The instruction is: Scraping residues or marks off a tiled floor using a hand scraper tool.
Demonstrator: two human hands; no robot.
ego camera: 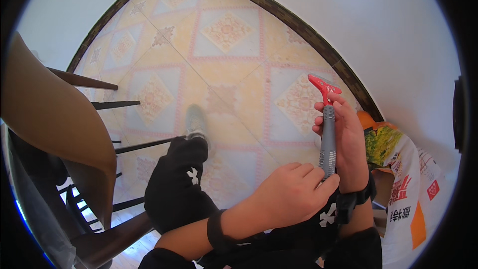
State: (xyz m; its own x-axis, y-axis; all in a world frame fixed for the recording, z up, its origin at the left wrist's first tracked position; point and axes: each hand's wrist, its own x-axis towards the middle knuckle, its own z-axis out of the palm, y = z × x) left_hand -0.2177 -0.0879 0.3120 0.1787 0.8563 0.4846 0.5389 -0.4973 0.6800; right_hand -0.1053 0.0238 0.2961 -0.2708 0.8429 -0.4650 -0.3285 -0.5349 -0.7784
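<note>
Both hands are on a scraper [328, 130] with a grey ribbed handle and a red head that carries a thin metal blade. My left hand [291, 190] pinches the bottom end of the handle between thumb and fingers. Higher up, my right hand [349, 130] holds the handle from the right, its fingertips around the red neck. The tool stands nearly upright in the view, its head angled toward the upper right. Dark bands circle both wrists.
Printed sacks [399, 190] and a brown cardboard box [382, 186] lie at the right by the white wall [354, 11]. At the left is a brown curved chair [67, 116] with dark legs. My shoe [196, 121] rests on the patterned tile floor [231, 71].
</note>
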